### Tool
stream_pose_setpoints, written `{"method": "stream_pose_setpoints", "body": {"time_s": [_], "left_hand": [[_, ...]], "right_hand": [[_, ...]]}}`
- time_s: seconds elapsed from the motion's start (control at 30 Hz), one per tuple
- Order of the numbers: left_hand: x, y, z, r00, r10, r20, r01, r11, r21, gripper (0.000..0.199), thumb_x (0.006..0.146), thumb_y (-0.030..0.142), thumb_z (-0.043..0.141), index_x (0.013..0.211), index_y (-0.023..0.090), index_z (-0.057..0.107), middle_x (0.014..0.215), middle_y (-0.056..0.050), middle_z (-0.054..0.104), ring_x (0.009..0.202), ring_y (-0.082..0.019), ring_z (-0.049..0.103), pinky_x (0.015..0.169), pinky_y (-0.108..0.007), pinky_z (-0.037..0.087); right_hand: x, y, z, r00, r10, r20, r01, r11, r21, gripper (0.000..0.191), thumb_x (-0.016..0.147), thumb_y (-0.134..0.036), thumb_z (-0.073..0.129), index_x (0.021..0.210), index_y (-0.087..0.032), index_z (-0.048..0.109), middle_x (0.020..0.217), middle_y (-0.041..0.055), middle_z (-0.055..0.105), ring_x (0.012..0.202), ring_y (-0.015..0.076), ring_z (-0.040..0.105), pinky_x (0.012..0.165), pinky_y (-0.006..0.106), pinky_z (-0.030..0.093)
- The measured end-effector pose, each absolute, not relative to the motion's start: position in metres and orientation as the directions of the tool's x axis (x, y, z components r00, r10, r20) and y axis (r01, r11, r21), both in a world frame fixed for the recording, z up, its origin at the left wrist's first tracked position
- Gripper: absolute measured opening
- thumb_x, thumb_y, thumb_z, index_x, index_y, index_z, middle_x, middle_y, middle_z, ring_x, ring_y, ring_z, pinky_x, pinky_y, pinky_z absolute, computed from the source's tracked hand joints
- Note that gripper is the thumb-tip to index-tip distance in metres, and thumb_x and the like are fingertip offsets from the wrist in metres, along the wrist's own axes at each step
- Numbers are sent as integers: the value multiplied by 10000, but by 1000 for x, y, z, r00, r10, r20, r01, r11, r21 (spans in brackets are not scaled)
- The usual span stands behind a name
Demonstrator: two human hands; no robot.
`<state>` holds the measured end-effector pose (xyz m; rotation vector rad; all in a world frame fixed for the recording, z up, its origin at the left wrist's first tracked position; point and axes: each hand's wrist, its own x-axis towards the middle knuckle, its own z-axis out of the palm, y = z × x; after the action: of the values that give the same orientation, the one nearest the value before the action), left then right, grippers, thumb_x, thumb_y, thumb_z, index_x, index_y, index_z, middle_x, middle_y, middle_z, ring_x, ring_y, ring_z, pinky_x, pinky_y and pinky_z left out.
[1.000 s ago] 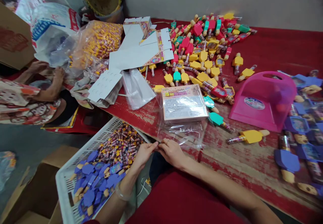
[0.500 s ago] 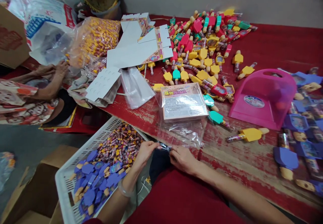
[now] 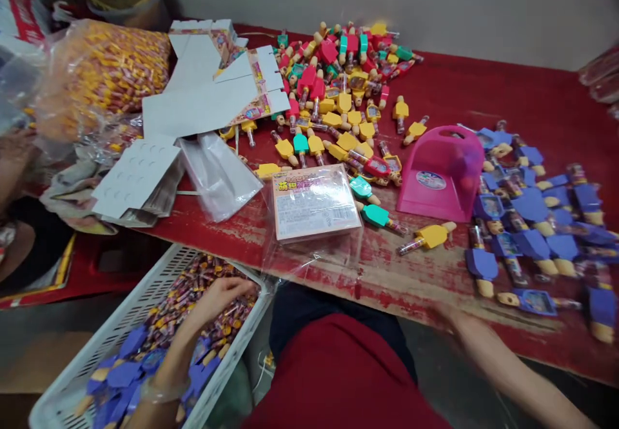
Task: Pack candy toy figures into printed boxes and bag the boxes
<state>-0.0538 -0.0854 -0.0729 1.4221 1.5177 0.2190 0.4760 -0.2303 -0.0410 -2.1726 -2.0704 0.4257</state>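
Note:
My left hand (image 3: 226, 295) is over the white basket (image 3: 104, 306), its fingers stretched above small candy tubes (image 3: 181, 300). Blue toys (image 3: 123, 374) lie in the same basket, beside my left forearm. My right hand (image 3: 442, 319) is blurred at the table's front edge, its fingers not clear. Between the hands, farther back, a printed box (image 3: 314, 203) rests on the table in a clear plastic bag. A yellow toy (image 3: 432, 235) lies behind my right hand, with a pink plastic holder (image 3: 435, 174) beyond it.
Many blue toys (image 3: 532, 222) cover the table's right side. A pile of red, yellow and green toys (image 3: 338, 80) lies at the back. Flat white cardboard (image 3: 193, 103), clear bags (image 3: 222, 177) and a sack of orange-capped tubes (image 3: 111, 68) are left. Another person's arm (image 3: 14, 164) shows far left.
My hands have parted from a small dark, shiny item in front of my body. The left moved over the basket, the right moved rightward. The view has turned right.

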Motion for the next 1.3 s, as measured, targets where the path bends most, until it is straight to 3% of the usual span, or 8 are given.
{"method": "stream_pose_setpoints", "body": {"time_s": [0.1, 0.17, 0.33, 0.5, 0.7, 1.0, 1.1, 1.3], "left_hand": [[-51, -75, -81, 88, 995, -54, 832, -44, 554, 489, 901, 421, 604, 1295, 140, 672, 1315, -196, 671, 1253, -372, 605, 1039, -495, 465], [-38, -71, -88, 289, 936, 203, 863, -346, 369, 427, 937, 242, 556, 1356, 232, 640, 1480, -157, 560, 1447, -341, 433, 1194, -549, 277], [-7, -54, -94, 851, 512, 116, 454, -829, 326, 423, 989, 159, 495, 1343, 343, 636, 1426, -39, 632, 1454, -204, 442, 1274, -479, 135], [-9, -51, -81, 764, 628, 147, 433, -668, 604, 318, 1004, 376, 500, 1160, 223, 732, 1128, -100, 776, 1151, -227, 685, 1182, -485, 364], [-6, -77, -69, 508, 802, 315, 428, -552, 716, 484, 1033, 470, 368, 942, 201, 760, 833, -78, 781, 776, -200, 695, 909, -400, 523], [43, -87, -77, -48, 944, -328, 344, 323, 881, 580, 947, 662, 387, 648, 197, 565, 490, -11, 590, 476, -152, 553, 540, -268, 437], [55, -87, -99, -58, 955, -292, 327, 294, 898, 573, 881, 709, 465, 599, 211, 481, 533, 10, 535, 535, -141, 509, 554, -259, 420], [70, -58, -112, -187, 929, -318, 164, 349, 923, 516, 783, 621, 675, 1032, 181, 575, 1056, -124, 691, 1030, -251, 659, 946, -411, 524]], "right_hand": [[462, -154, -48, -277, 961, 29, 932, 276, -234, 500, 938, -76, 461, 1380, -266, 596, 1538, 133, 475, 1467, 351, 375, 1140, 644, 369], [452, -106, -56, -589, 807, 38, 779, 580, -239, 604, 900, 19, 414, 1371, -317, 587, 1562, 51, 465, 1491, 280, 348, 1198, 663, 263], [435, -67, -76, -848, 523, 83, 474, 820, -319, 387, 958, -51, 373, 1162, -204, 664, 1242, 95, 711, 1295, 223, 587, 1212, 613, 299], [428, -128, -66, -586, 778, 227, 622, 612, -490, 289, 995, -124, 415, 1098, -225, 665, 997, 51, 760, 969, 191, 718, 1190, 562, 365], [410, -170, -38, 35, 997, 72, 570, 39, -821, 301, 1031, -386, 489, 853, -228, 673, 782, 43, 711, 778, 203, 690, 757, 313, 547], [382, -143, -77, 476, 823, -310, 28, -366, -930, 523, 728, -696, 721, 697, -178, 662, 550, -21, 536, 522, 138, 463, 515, 260, 365], [375, -133, -95, 497, 773, -394, -123, -387, -914, 557, 557, -710, 794, 635, -174, 664, 639, 25, 624, 613, 170, 535, 583, 284, 428], [368, -118, -110, 417, 845, -334, 98, -407, -908, 648, 628, -819, 647, 740, -184, 707, 794, 108, 719, 808, 275, 646, 785, 399, 522]]}}
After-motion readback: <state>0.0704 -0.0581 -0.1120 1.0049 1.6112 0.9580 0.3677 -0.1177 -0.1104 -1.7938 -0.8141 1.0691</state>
